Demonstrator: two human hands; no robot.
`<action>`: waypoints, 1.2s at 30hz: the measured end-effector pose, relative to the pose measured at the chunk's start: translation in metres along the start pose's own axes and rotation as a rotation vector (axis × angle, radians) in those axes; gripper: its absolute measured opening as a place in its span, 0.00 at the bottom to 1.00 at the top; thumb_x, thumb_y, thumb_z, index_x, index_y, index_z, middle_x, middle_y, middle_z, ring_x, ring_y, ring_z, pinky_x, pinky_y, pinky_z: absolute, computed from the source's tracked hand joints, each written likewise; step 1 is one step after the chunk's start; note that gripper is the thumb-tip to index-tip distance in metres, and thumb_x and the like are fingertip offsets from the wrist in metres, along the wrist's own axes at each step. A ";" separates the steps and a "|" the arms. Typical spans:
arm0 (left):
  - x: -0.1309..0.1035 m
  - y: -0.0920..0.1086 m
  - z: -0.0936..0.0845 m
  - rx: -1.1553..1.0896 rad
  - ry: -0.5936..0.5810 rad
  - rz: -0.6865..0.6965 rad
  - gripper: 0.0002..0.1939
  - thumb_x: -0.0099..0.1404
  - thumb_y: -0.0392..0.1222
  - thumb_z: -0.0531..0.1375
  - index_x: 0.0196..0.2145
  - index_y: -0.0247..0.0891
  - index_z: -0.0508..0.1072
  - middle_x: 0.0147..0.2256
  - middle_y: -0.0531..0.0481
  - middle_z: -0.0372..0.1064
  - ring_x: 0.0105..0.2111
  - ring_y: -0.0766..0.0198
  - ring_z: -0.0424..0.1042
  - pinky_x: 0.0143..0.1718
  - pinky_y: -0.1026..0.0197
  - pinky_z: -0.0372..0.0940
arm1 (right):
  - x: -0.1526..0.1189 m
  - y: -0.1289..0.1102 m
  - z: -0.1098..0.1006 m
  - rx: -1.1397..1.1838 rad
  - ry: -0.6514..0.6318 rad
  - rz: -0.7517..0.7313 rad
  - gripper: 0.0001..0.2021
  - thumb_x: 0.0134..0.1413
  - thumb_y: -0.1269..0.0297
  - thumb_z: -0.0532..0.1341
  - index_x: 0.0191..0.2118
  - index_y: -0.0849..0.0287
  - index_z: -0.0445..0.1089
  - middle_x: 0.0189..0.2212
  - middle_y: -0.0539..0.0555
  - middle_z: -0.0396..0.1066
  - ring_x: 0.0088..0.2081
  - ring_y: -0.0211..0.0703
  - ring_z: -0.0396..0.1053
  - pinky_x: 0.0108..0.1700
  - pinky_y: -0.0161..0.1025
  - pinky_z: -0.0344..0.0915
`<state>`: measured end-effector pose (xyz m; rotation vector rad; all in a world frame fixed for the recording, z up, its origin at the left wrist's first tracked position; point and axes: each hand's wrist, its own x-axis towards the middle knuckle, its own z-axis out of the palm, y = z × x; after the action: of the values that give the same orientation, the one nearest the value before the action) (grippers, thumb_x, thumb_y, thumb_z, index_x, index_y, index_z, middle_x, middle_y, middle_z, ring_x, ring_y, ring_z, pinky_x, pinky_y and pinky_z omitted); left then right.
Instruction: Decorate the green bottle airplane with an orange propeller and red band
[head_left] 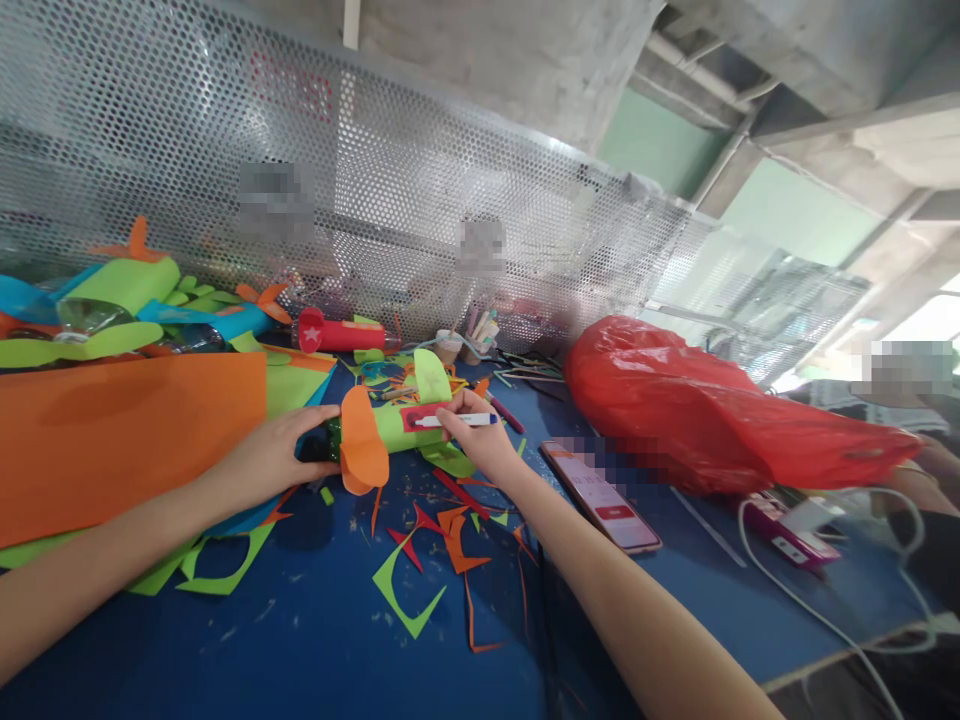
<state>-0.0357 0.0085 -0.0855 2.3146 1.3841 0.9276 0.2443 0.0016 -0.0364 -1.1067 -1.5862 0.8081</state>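
Observation:
A bottle craft wrapped in green paper [391, 428] lies sideways, with an orange paper piece [363, 442] near its dark end and a green fin [432, 376] standing up. My left hand [289, 447] grips the dark bottle end at the left. Between the fingers of my right hand [472, 428] is a white marker [461, 420] with a blue end. Its tip touches or nearly touches a red paper patch [412, 418] on the green wrap.
Paper scraps [409, 590] litter the blue table [300, 640]. Orange sheets [135, 430] and other bottle crafts [240, 322] lie left, a red craft [349, 333] behind. To the right are a phone [600, 495], a red bag [675, 400] and a power strip [795, 535]; a person sits far right.

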 end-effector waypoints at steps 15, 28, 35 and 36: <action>0.001 -0.001 0.001 0.014 -0.010 -0.010 0.35 0.53 0.61 0.63 0.56 0.46 0.67 0.58 0.44 0.66 0.56 0.41 0.66 0.56 0.41 0.61 | 0.000 0.002 0.000 -0.022 -0.006 0.001 0.10 0.45 0.59 0.61 0.23 0.54 0.58 0.14 0.44 0.63 0.18 0.36 0.57 0.24 0.34 0.53; 0.001 0.003 -0.001 0.007 0.007 -0.010 0.34 0.52 0.60 0.64 0.55 0.44 0.68 0.56 0.42 0.68 0.54 0.40 0.67 0.55 0.40 0.62 | 0.001 0.004 -0.002 -0.035 0.034 0.009 0.10 0.44 0.59 0.60 0.23 0.54 0.58 0.14 0.43 0.63 0.18 0.36 0.56 0.23 0.34 0.52; 0.001 0.000 0.000 0.020 -0.019 -0.018 0.35 0.54 0.61 0.63 0.56 0.44 0.66 0.58 0.42 0.66 0.56 0.41 0.66 0.56 0.40 0.61 | 0.001 0.003 -0.001 -0.043 0.036 0.009 0.09 0.44 0.59 0.60 0.23 0.54 0.58 0.14 0.43 0.63 0.18 0.36 0.57 0.24 0.35 0.53; 0.001 0.000 0.000 0.019 -0.019 -0.017 0.35 0.54 0.61 0.63 0.56 0.44 0.66 0.58 0.42 0.66 0.56 0.41 0.65 0.56 0.41 0.61 | 0.001 0.003 -0.001 -0.046 0.040 0.009 0.09 0.44 0.59 0.60 0.24 0.54 0.58 0.14 0.43 0.63 0.18 0.36 0.57 0.24 0.35 0.53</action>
<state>-0.0359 0.0092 -0.0851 2.3158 1.4085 0.8897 0.2464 0.0041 -0.0384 -1.1562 -1.5745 0.7543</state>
